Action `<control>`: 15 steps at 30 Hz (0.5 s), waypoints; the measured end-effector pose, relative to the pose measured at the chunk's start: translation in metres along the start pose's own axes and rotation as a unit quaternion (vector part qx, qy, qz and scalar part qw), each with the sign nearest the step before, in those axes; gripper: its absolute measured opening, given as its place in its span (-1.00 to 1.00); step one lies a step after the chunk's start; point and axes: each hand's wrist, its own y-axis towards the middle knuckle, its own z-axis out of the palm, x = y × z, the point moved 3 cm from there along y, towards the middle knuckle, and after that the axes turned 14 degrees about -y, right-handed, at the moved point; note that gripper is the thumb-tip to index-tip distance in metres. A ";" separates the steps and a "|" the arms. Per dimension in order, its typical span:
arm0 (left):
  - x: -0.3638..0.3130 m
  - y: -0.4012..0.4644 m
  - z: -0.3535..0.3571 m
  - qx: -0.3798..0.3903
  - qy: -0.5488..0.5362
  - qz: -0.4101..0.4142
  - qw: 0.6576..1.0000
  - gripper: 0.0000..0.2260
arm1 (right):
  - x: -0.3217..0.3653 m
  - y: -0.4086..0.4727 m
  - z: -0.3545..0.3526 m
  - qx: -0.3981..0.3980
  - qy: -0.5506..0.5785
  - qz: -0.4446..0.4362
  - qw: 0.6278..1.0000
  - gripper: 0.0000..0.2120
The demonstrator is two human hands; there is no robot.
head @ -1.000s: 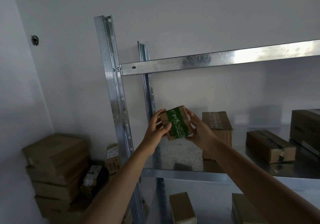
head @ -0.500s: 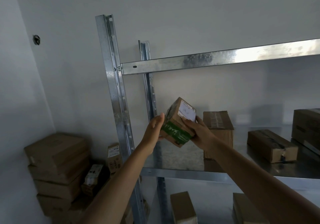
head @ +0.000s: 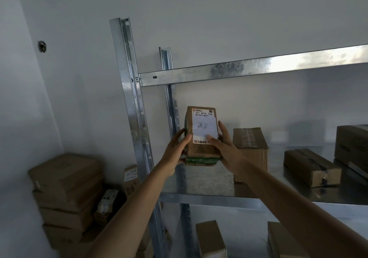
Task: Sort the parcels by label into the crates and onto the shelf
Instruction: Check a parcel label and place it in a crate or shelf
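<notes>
Parcel (head: 201,136) upright, gripped between left hand (head: 175,150) and right hand (head: 225,148).

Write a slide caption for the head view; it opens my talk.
Both hands hold a labelled parcel before the metal shelf.

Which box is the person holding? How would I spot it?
Find the tall grey metal shelf rack. At its left end, the left hand and right hand hold up a small brown cardboard parcel. Unlike neighbouring boxes, it has green tape and a white handwritten label.

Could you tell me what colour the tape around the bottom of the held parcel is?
Green tape with pale print, on the brown parcel; head view.
</notes>
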 end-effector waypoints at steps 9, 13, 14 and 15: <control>0.008 0.002 -0.007 0.010 -0.054 -0.003 0.998 -0.54 | -0.001 -0.003 -0.009 -0.006 0.035 0.026 0.999 -0.34; 0.009 0.001 0.001 0.008 -0.054 0.010 0.998 -0.52 | 0.002 -0.011 -0.018 -0.017 0.046 0.024 0.999 -0.48; 0.010 0.001 0.003 0.008 -0.054 0.012 0.998 -0.50 | 0.003 -0.014 -0.022 -0.018 0.043 0.023 0.999 -0.51; 0.012 0.001 0.006 0.008 -0.054 0.014 0.998 -0.49 | 0.004 -0.016 -0.025 -0.019 0.038 0.021 0.999 -0.52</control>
